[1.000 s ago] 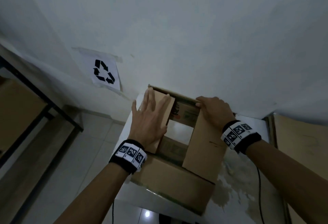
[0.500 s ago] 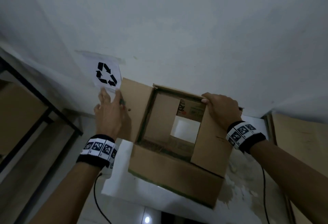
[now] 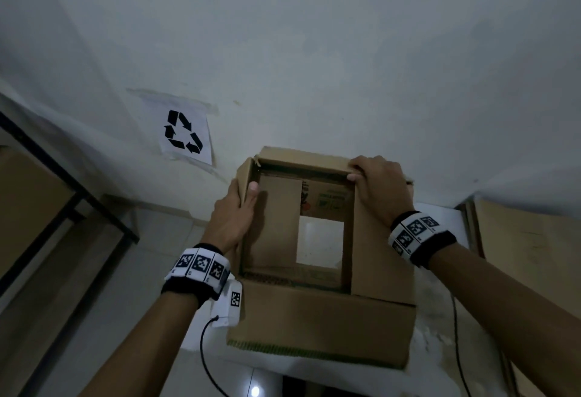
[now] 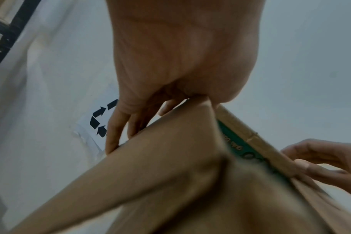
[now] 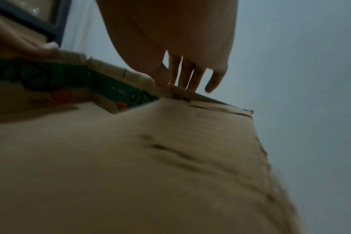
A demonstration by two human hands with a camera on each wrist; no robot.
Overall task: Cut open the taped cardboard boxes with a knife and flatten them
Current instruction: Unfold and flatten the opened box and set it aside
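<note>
The cardboard box [image 3: 317, 324] sits open between both hands: left hand [image 3: 231, 219] pinches its left wall, right hand [image 3: 379, 186] grips its far right corner.

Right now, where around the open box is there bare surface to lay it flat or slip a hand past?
Bare white tabletop shows right of the cardboard box, up to the cardboard sheets leaning there. A narrow strip lies along the box's near edge. The left side is crowded: the left hand grips that wall. The right hand holds the far corner near the wall.
</note>
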